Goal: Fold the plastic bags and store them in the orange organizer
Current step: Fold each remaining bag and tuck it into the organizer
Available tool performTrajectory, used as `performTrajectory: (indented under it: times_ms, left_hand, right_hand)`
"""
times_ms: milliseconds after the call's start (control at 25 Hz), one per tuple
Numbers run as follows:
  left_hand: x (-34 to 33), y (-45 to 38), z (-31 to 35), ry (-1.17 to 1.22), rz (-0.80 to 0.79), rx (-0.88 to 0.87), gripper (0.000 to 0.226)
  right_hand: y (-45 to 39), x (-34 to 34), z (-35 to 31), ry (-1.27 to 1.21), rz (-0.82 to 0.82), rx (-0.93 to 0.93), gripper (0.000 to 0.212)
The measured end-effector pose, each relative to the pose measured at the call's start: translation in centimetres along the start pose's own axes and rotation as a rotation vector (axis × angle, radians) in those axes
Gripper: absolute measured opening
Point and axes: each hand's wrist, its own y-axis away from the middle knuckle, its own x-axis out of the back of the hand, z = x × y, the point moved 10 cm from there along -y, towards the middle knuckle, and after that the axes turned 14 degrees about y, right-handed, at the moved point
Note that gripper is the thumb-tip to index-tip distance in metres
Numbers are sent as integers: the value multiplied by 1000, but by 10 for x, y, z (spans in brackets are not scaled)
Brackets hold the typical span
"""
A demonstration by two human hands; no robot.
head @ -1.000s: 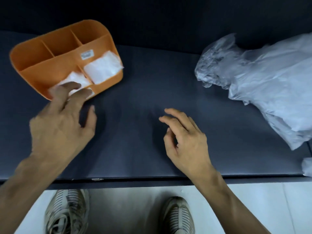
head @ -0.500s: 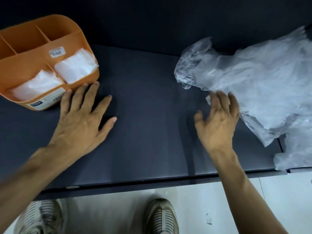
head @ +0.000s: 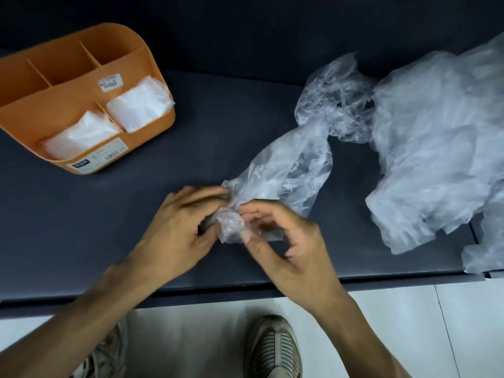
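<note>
Both-hand grip (head: 234,225) on plastic bag (head: 286,170)

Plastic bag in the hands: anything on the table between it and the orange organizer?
Nothing visible. Bare dark table lies between the plastic bag, held by the left hand and right hand, and the orange organizer.

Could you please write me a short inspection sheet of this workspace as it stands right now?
Surface: dark table, bare in the middle.
Job's things: orange organizer far left, a folded bag in each of its two front compartments, back compartments empty; loose bag in hand; pile of bags at right.
Clutter: nothing seen.
Grippers: left hand and right hand both pinch the loose bag's near end.
Cables: nothing seen.
Surroundings: pale tiled floor, shoes below.
</note>
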Motion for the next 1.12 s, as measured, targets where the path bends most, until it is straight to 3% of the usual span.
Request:
performTrajectory:
  times_ms: [160, 240, 360, 440, 560, 640, 880, 960, 1080, 1120]
  left_hand:
    - [4, 7, -5, -71, 29, 2, 42]
    - [3, 8, -4, -60, 22, 9, 44]
    - [-1, 7, -1, -71, 5, 17, 45]
    - [-2, 7, 0, -68, -1, 34, 45]
    - [-3, 7, -2, -44, -20, 52, 44]
    - [-4, 6, -2, -52, -30, 62, 44]
    - [-6, 5, 2, -74, -46, 92, 50]
    - [-4, 4, 6, -24, -33, 109, 50]
    - [5, 7, 4, 206, 49, 240, 26]
    - [7, 7, 1, 314, 82, 301, 34]
  right_hand:
    - [18, 67, -8, 649, 551, 33, 22]
    - [31, 97, 20, 809, 653, -191, 36]
    - [49, 115, 100, 771, 474, -644, 61]
    - [48, 105, 140, 695, 285, -728, 67]
    - [20, 97, 156, 663, 154, -605, 70]
    - [-2, 102, 153, 731, 157, -491, 65]
    - [16, 124, 78, 1041, 642, -210, 45]
    - [30, 122, 67, 1016, 695, -172, 42]
    - [34, 107, 48, 857, 656, -14, 44]
    - [32, 97, 42, 772, 604, 47, 46]
